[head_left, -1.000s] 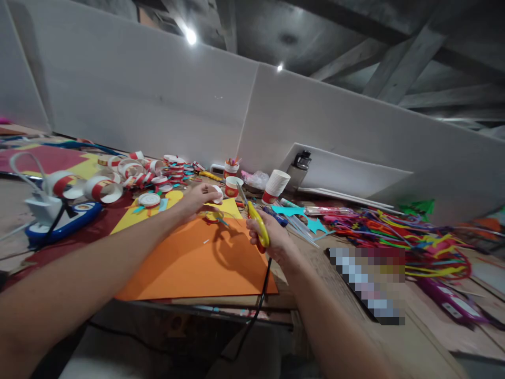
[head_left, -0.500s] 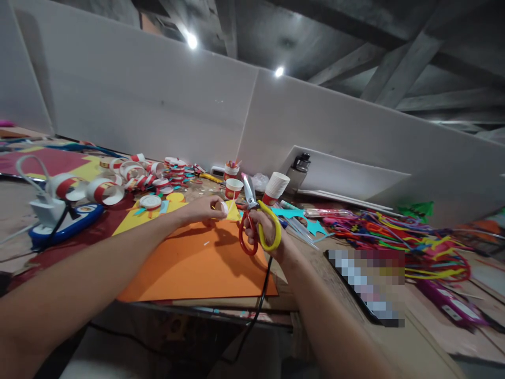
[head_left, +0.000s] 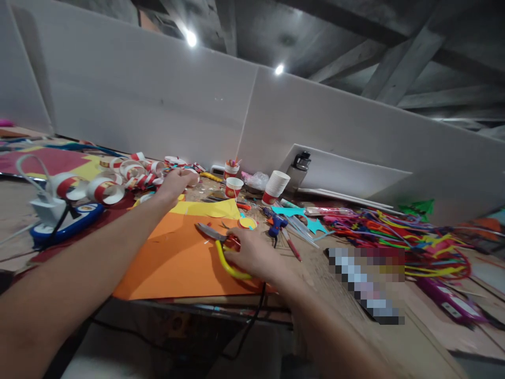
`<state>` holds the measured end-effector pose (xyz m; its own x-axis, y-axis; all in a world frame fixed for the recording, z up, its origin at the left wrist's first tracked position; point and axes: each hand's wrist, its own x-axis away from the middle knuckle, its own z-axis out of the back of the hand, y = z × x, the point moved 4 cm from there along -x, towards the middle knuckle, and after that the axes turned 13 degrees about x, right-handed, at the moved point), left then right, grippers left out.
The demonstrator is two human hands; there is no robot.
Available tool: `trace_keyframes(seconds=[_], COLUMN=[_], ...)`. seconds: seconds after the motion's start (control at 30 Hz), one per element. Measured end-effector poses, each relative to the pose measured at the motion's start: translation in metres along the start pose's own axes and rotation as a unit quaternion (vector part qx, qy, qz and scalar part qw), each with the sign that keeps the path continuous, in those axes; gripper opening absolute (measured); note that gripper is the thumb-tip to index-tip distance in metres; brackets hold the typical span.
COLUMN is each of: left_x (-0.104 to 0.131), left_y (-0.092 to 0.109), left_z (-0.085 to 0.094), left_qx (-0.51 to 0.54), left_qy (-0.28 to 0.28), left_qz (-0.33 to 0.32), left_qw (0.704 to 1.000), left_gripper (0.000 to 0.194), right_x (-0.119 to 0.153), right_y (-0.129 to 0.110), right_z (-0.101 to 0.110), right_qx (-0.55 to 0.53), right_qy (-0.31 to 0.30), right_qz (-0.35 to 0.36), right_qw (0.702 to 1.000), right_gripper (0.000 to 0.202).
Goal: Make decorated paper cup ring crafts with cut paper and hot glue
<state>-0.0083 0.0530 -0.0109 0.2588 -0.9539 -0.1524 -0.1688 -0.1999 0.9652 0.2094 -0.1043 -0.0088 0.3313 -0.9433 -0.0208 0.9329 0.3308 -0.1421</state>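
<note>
My right hand (head_left: 246,252) is closed on the scissors (head_left: 224,255), which have a yellow and a red handle. Their blades point left, low over the orange sheet (head_left: 169,268). Farther back, my left hand (head_left: 181,184) pinches a small white paper piece (head_left: 193,178), beside a heap of cut red and white cup pieces (head_left: 136,171). A yellow sheet (head_left: 205,208) lies at the back of the orange one. Close behind my right hand is a small yellow disc (head_left: 248,223) with blue bits around it.
Behind are a red and white cup (head_left: 234,188), stacked cups (head_left: 277,184) and a bottle (head_left: 298,171). A blue glue gun (head_left: 277,223), a phone-like device (head_left: 363,287) and colourful pipe cleaners (head_left: 386,231) lie right. A white plug (head_left: 46,208) stands left on a blue power strip (head_left: 67,223).
My left hand has moved back and left with the white piece. My right hand has lowered the scissors onto or just above the orange sheet, and their blades have swung from pointing up to pointing left.
</note>
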Motion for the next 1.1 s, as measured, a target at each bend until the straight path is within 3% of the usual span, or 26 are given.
trace_keyframes(seconds=[0.1,0.17,0.27,0.33,0.43,0.63,0.8,1.1], left_x=[0.002,0.006,0.011,0.012,0.012,0.014,0.020,0.025], left_y=[-0.002,-0.002,-0.003,-0.004,-0.005,-0.008,-0.004,-0.012], left_z=[-0.005,-0.010,-0.014,-0.015,-0.016,-0.019,-0.022,-0.029], left_qx=[-0.006,-0.013,-0.022,-0.026,-0.021,-0.026,-0.020,0.013], left_qy=[-0.024,-0.045,-0.055,-0.057,-0.063,-0.076,-0.082,-0.089], left_qz=[-0.014,-0.024,-0.027,-0.023,-0.020,-0.022,-0.028,-0.030], left_qw=[1.000,0.999,0.998,0.998,0.998,0.997,0.996,0.995], left_gripper=[0.032,0.033,0.037,0.038,0.037,0.033,0.031,0.031], right_x=[0.007,0.004,-0.010,-0.025,-0.049,-0.086,-0.103,-0.112], right_y=[-0.017,-0.019,-0.011,-0.002,0.009,0.007,0.009,0.020], right_z=[0.005,0.012,0.028,0.028,0.011,-0.008,-0.003,-0.004], right_qx=[0.061,0.109,0.114,0.119,0.143,0.195,0.177,0.105], right_qy=[-0.009,-0.029,0.043,0.055,0.008,-0.039,-0.092,0.003], right_qz=[0.035,0.007,-0.026,-0.042,-0.052,0.011,0.021,-0.007], right_qw=[0.997,0.994,0.992,0.990,0.988,0.980,0.980,0.994], right_gripper=[0.031,0.025,0.025,0.027,0.032,0.057,0.033,0.025])
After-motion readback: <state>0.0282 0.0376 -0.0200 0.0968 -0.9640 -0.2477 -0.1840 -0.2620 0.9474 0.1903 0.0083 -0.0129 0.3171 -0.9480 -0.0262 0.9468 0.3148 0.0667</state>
